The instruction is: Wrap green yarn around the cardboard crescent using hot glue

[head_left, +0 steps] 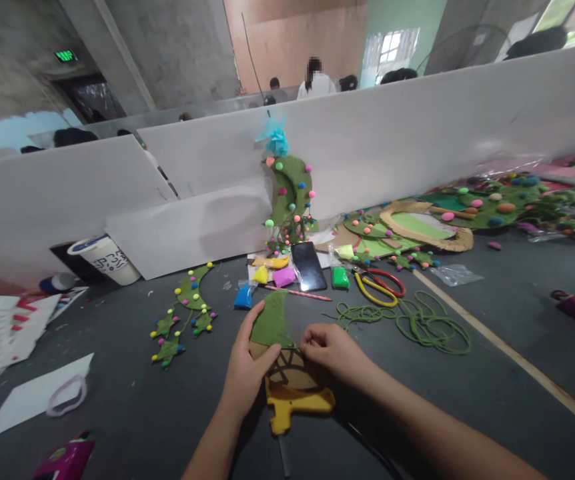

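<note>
Green felt piece (270, 320) is held low in the middle of the head view, just above the dark floor (142, 413). It is long and thin. Its long way runs up and away from the person, and its tip points at the blue clay bag (243, 297). It lies on a brown cardboard shape (290, 373).

The left hand (247, 370) grips the left edge, with its thumb bent over the top. The right hand (335, 350) pinches the cardboard's right edge with curled fingers. Both hands touch it, so neither is nearer.

A yellow glue gun (297, 403) lies just under the cardboard. The phone (308, 265), scissors (380, 287) and green string (417, 323) lie farther back, well apart from the hands.
</note>
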`<state>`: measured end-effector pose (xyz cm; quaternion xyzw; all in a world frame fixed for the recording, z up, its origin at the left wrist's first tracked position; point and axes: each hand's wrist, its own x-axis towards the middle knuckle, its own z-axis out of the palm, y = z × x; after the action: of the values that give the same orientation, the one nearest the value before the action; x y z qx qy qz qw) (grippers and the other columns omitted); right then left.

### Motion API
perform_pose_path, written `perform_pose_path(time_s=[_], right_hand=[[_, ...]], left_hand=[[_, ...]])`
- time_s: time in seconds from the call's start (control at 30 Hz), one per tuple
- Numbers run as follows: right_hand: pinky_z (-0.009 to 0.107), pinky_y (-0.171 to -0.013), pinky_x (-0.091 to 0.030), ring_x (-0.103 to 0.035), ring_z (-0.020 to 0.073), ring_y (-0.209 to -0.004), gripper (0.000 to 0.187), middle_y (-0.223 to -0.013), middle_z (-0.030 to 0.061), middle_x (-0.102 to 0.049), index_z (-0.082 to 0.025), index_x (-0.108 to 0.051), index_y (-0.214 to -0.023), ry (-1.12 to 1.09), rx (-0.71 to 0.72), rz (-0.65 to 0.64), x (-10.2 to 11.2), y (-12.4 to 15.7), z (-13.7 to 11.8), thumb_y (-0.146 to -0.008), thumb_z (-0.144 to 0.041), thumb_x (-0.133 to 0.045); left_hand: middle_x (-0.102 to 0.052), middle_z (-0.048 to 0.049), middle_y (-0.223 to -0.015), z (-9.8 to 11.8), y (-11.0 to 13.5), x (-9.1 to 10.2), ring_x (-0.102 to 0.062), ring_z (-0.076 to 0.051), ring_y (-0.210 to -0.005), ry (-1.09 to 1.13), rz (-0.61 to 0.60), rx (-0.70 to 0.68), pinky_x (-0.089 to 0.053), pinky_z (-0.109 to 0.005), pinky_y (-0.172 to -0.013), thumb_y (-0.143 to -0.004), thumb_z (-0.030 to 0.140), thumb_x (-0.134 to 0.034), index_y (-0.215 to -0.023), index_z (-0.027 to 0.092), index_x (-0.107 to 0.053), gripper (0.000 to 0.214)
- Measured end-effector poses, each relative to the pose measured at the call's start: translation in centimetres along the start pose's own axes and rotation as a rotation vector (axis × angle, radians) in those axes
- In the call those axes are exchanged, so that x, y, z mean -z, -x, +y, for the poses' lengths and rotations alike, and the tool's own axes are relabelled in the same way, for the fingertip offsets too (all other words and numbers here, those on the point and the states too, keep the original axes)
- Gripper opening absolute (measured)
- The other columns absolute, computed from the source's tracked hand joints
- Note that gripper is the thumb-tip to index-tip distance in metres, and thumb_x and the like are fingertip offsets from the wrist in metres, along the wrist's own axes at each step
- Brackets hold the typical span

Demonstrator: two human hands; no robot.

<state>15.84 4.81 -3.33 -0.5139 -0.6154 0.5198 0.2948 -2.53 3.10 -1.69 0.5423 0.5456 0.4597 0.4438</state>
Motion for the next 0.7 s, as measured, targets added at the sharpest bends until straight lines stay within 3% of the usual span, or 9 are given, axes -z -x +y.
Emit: perform_pose_path(time_s=[0.23,0.3,0.43,0.57,0.7], right_hand=[[0.018,-0.044,-0.027,-0.038,0.0087,-0.047,0.017,-0.05,-0.0057,-0.046,-0.015,-0.068,-0.073,-0.03,0.001,-0.05,0.5,0.3,-1.0,-0.073,-0.019,-0.052],[0.018,-0.046,-0.03,-0.041,0.0091,-0.049,0.016,-0.052,-0.0046,-0.05,-0.015,-0.068,-0.072,-0.031,0.012,-0.053,0.6,0.3,-1.0,-0.073,-0.02,-0.053],[0.018,-0.05,-0.034,-0.046,0.0099,-0.053,0.015,-0.057,-0.0032,-0.055,-0.015,-0.068,-0.072,-0.026,0.028,-0.045,0.2,0.2,-0.7,-0.073,-0.02,-0.054],[0.018,-0.047,-0.033,-0.045,0.0092,-0.049,0.015,-0.054,-0.0038,-0.055,-0.015,-0.067,-0.073,-0.01,0.029,-0.039,-0.5,0.3,-0.3,-0.074,-0.018,-0.053],[0.018,-0.047,-0.031,-0.045,0.009,-0.05,0.014,-0.055,-0.0034,-0.056,-0.015,-0.067,-0.072,0.018,0.048,-0.027,-0.8,0.3,-0.1,-0.074,-0.017,-0.054]], left_hand=[[-0.048,-0.006,-0.14,0.5,0.1,-0.4,-0.049,-0.025,-0.125,0.055,0.066,-0.001,-0.038,-0.035,-0.103,-0.07,0.018,-0.068,-0.133,0.027,-0.048,0.067],[-0.05,-0.0061,-0.138,0.7,0.2,-0.7,-0.053,-0.024,-0.12,0.125,0.08,0.008,-0.041,-0.034,-0.1,-0.07,0.017,-0.068,-0.138,0.031,-0.04,0.074],[-0.065,-0.0041,-0.114,0.7,0.5,-1.4,-0.066,-0.019,-0.093,0.34,0.071,0.131,-0.051,-0.031,-0.081,-0.071,0.017,-0.068,-0.144,0.035,-0.021,0.089],[-0.068,-0.0068,-0.104,0.5,0.7,-2.0,-0.067,-0.02,-0.087,0.427,0.061,0.211,-0.052,-0.029,-0.076,-0.067,0.018,-0.073,-0.124,0.02,-0.05,0.062],[-0.07,-0.0052,-0.092,0.6,0.7,-2.1,-0.066,-0.018,-0.077,0.465,0.036,0.255,-0.052,-0.028,-0.072,-0.066,0.02,-0.073,-0.11,0.016,-0.058,0.046]])
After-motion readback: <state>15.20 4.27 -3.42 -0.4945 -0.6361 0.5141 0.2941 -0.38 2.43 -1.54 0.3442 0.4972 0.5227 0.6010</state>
